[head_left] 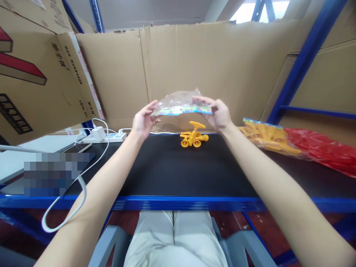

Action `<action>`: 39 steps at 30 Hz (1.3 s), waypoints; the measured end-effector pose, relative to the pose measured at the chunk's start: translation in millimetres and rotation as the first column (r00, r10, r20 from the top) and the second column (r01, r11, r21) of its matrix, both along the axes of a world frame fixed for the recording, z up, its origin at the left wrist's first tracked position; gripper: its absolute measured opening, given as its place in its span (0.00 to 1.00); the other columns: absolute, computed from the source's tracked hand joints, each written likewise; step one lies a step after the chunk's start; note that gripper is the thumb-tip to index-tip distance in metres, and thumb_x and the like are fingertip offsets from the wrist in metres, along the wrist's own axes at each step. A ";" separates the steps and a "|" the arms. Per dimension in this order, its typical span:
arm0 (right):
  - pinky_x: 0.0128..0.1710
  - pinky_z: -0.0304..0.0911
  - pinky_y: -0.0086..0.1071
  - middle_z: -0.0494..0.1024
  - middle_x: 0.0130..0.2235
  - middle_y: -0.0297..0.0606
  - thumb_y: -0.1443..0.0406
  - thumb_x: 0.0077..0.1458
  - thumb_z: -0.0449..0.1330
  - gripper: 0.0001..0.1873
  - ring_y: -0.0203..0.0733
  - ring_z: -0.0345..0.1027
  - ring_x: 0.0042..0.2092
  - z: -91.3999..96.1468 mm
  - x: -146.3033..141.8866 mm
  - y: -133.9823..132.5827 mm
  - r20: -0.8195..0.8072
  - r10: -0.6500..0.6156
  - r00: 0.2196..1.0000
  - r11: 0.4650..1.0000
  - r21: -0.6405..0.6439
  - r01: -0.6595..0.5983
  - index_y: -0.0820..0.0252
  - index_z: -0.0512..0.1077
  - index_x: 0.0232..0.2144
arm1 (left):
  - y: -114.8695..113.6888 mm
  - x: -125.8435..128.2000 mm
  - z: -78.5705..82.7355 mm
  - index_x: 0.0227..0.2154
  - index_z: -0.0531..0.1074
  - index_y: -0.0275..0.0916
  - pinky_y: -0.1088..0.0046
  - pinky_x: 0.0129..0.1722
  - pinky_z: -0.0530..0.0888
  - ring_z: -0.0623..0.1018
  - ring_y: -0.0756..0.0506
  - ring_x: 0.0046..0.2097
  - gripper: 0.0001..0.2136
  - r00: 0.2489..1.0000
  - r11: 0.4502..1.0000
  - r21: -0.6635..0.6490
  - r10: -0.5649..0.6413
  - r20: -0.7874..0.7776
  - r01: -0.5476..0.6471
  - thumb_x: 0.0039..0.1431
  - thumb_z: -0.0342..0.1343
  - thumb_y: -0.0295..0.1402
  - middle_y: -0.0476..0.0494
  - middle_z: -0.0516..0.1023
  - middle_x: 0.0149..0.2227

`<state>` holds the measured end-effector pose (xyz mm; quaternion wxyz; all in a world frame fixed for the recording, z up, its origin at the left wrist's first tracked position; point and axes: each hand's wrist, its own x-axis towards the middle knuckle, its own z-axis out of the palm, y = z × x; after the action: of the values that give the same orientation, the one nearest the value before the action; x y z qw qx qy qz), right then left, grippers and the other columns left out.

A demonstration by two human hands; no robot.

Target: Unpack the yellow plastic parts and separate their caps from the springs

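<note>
A clear plastic bag (178, 101) with a bright multicoloured strip along its lower edge is held up between my two hands, above the table. My left hand (145, 119) pinches the bag's left end. At its right end, my right hand (218, 113) grips it with fingers over the strip. On the black tabletop just below the bag stands a small yellow plastic toy (194, 135) with round suction-cup-like ends and a T-shaped top; neither hand touches it.
Right of my right arm lies a clear bag of similar yellow pieces (264, 136), beside a red plastic bag (325, 148). On the left are a white power strip (111, 137), a looping white cable (82, 193) and a blurred-out flat device (55, 174). Cardboard walls (222, 66) stand behind.
</note>
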<state>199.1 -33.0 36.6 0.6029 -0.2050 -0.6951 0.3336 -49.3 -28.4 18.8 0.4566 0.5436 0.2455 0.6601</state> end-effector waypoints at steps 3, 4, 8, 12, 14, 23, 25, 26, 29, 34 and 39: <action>0.52 0.61 0.47 0.79 0.43 0.40 0.50 0.58 0.46 0.26 0.48 0.68 0.51 -34.7 0.3 9.6 -0.010 0.061 0.998 0.984 -0.165 -0.062 0.58 0.78 0.33 | 6.8 -5.1 -25.0 0.47 0.70 0.37 0.74 0.27 0.73 0.76 0.49 0.28 0.17 0.995 0.981 -0.192 0.009 0.095 0.009 0.60 0.44 0.35 0.41 0.79 0.37; 0.52 0.61 0.47 0.80 0.41 0.41 0.51 0.57 0.47 0.25 0.48 0.68 0.50 -47.0 0.3 13.4 0.000 0.058 0.998 0.972 -0.227 -0.056 0.59 0.78 0.31 | 9.6 -6.3 -33.9 0.45 0.70 0.36 0.74 0.25 0.72 0.76 0.49 0.26 0.15 0.998 0.961 -0.277 0.002 0.070 0.018 0.60 0.45 0.36 0.41 0.78 0.33; 0.52 0.61 0.44 0.80 0.35 0.41 0.58 0.49 0.59 0.12 0.48 0.71 0.45 -86.1 -0.9 23.9 0.122 -0.075 0.990 0.918 -0.378 0.116 0.58 0.78 0.23 | 17.6 -7.7 -62.6 0.34 0.71 0.33 0.76 0.21 0.69 0.72 0.51 0.20 0.05 0.980 0.866 -0.500 -0.081 -0.183 -0.022 0.57 0.52 0.28 0.44 0.76 0.24; 0.54 0.59 0.42 0.80 0.40 0.41 0.62 0.49 0.59 0.10 0.45 0.69 0.48 -102.2 -4.3 25.6 0.221 -0.115 0.968 0.908 -0.371 0.193 0.57 0.79 0.24 | 17.6 -4.0 -74.7 0.28 0.69 0.33 0.78 0.21 0.68 0.70 0.53 0.19 0.05 0.971 0.861 -0.502 -0.051 -0.234 -0.076 0.59 0.52 0.28 0.47 0.73 0.22; 0.53 0.60 0.42 0.79 0.43 0.40 0.62 0.50 0.58 0.10 0.44 0.69 0.47 -105.7 -6.5 25.9 0.256 -0.121 0.959 0.903 -0.372 0.213 0.57 0.79 0.27 | 17.4 -1.4 -76.7 0.27 0.67 0.34 0.77 0.21 0.68 0.70 0.53 0.19 0.04 0.967 0.859 -0.493 0.008 -0.254 -0.137 0.58 0.52 0.26 0.48 0.72 0.22; 0.31 0.65 0.30 0.74 0.31 0.31 0.66 0.48 0.59 0.20 0.32 0.64 0.29 -106.6 -10.9 23.9 0.044 -0.259 0.965 0.855 -0.455 0.250 0.51 0.73 0.47 | 18.3 9.0 -79.9 0.27 0.63 0.38 0.81 0.15 0.56 0.60 0.56 0.14 0.09 0.922 0.858 -0.371 0.255 -0.292 -0.355 0.62 0.43 0.26 0.55 0.64 0.19; 0.25 0.62 0.27 0.71 0.27 0.29 0.65 0.49 0.60 0.18 0.30 0.60 0.25 -105.0 -10.1 24.5 -0.020 -0.273 0.962 0.821 -0.526 0.223 0.50 0.72 0.45 | 16.0 12.7 -79.6 0.28 0.62 0.39 0.81 0.14 0.52 0.58 0.56 0.14 0.09 0.919 0.876 -0.319 0.277 -0.281 -0.361 0.63 0.42 0.27 0.57 0.62 0.18; 0.23 0.60 0.26 0.70 0.27 0.29 0.64 0.49 0.61 0.15 0.30 0.59 0.24 -104.6 -9.7 25.1 -0.045 -0.259 0.965 0.810 -0.554 0.191 0.51 0.72 0.42 | 14.9 14.5 -79.5 0.29 0.62 0.39 0.81 0.14 0.51 0.57 0.56 0.13 0.08 0.918 0.884 -0.295 0.285 -0.278 -0.363 0.64 0.42 0.27 0.58 0.61 0.18; 0.21 0.58 0.26 0.70 0.27 0.31 0.59 0.50 0.63 0.08 0.29 0.58 0.23 -105.1 -9.3 27.9 -0.110 -0.177 0.978 0.790 -0.609 0.075 0.56 0.72 0.31 | 12.8 18.8 -80.3 0.29 0.63 0.39 0.80 0.15 0.51 0.56 0.56 0.14 0.08 0.907 0.898 -0.229 0.306 -0.289 -0.376 0.64 0.43 0.28 0.58 0.60 0.17; 0.25 0.60 0.27 0.69 0.25 0.31 0.62 0.49 0.65 0.08 0.30 0.60 0.25 -104.2 -10.3 29.0 -0.210 -0.163 0.964 0.789 -0.614 0.000 0.58 0.70 0.26 | 11.4 21.7 -82.5 0.28 0.64 0.39 0.80 0.17 0.54 0.57 0.56 0.16 0.09 0.880 0.911 -0.106 0.349 -0.323 -0.400 0.63 0.49 0.35 0.58 0.59 0.16; 0.28 0.63 0.28 0.69 0.25 0.31 0.69 0.48 0.63 0.06 0.32 0.62 0.27 -96.0 -10.9 23.8 -0.325 -0.157 0.933 0.794 -0.603 -0.076 0.58 0.68 0.25 | 8.2 22.8 -81.0 0.27 0.63 0.39 0.80 0.14 0.51 0.56 0.56 0.13 0.10 0.882 0.910 -0.104 0.352 -0.312 -0.400 0.62 0.51 0.37 0.59 0.56 0.14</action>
<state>188.2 -9.2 -59.4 0.6289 -0.3379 -0.4251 0.5564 -26.5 -20.2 -62.1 0.3224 0.5354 0.4640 0.6279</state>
